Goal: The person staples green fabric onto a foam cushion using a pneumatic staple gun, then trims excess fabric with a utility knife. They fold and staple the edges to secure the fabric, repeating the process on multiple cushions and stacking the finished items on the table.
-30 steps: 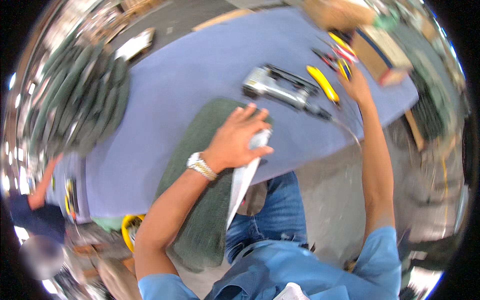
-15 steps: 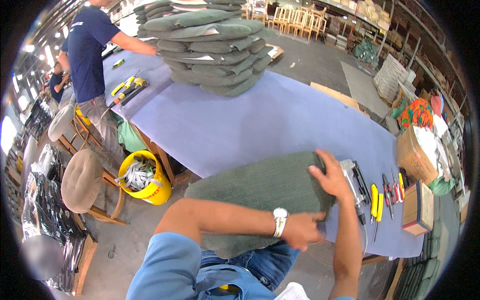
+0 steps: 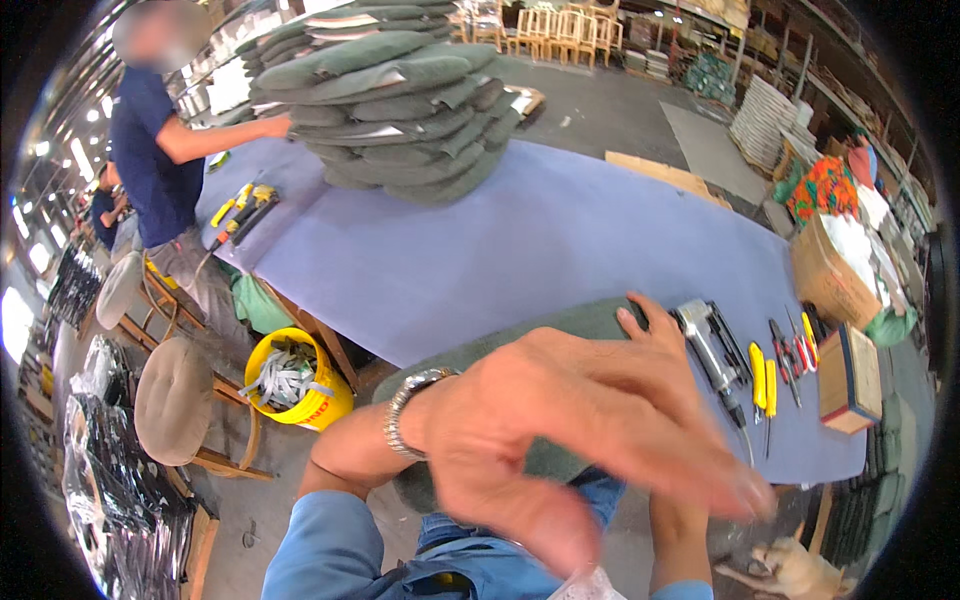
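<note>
My left hand [image 3: 570, 410] is raised close to the view, slightly blurred, thumb and fingertips apart and nothing visible between them. A metal watch band [image 3: 395, 415] circles that wrist. Behind it, a dark green fabric-covered cushion [image 3: 560, 460] lies over the table's near edge, partly above my lap and largely hidden by the hand. My right hand [image 3: 660, 328] rests on the cushion's right end with fingers extended; its palm is mostly covered by the left hand. Just right of it lies a metal staple gun [image 3: 708, 345] with a hose.
The blue-covered table [image 3: 430, 260] bears a tall stack of green cushions [image 3: 400, 120], yellow-handled tools [image 3: 763, 380] and a small box [image 3: 850, 380]. A co-worker [image 3: 155, 150] stands at the far left. A yellow bucket of scraps [image 3: 320, 410] and stool [image 3: 175, 400] are left; a tan dog [image 3: 795, 568] lies lower right.
My left hand has lifted from beside the cushion's near right edge up toward the view, its fingers spreading. The right hand stays at the cushion's right end. The view has shifted slightly.
</note>
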### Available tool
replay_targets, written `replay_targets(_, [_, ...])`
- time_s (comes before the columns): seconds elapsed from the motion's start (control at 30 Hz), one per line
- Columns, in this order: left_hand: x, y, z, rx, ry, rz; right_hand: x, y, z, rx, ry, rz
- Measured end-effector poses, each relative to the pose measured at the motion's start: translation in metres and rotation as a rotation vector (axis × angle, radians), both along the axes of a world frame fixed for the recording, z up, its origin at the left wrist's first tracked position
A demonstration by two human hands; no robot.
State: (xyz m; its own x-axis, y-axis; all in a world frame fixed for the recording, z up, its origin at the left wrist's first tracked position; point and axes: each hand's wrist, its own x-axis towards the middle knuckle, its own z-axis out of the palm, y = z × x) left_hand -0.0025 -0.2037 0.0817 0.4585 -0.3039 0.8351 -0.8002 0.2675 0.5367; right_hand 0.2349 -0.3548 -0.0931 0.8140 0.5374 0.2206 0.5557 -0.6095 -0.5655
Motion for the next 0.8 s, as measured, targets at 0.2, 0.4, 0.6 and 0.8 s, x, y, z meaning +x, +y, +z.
replay_targets(0.2, [0.003, -0.011, 0.002, -0.102, -0.047, -0.087, 0.020, -0.018, -0.011, 0.046, 0.006, -0.034])
replay_targets(0.4, [-0.014, 0.000, 0.006, -0.079, -0.029, 0.086, 0.015, -0.004, -0.011, 0.058, 0.042, -0.010])
replay_targets(0.6, [-0.061, 0.040, -0.040, 0.336, 0.137, 1.042, 0.030, -0.022, -0.026, 0.069, -0.010, -0.018])
replay_targets(0.8, [-0.142, 0.050, -0.195, 0.214, 0.740, 1.682, 0.008, -0.031, -0.005, -0.050, -0.002, -0.065])
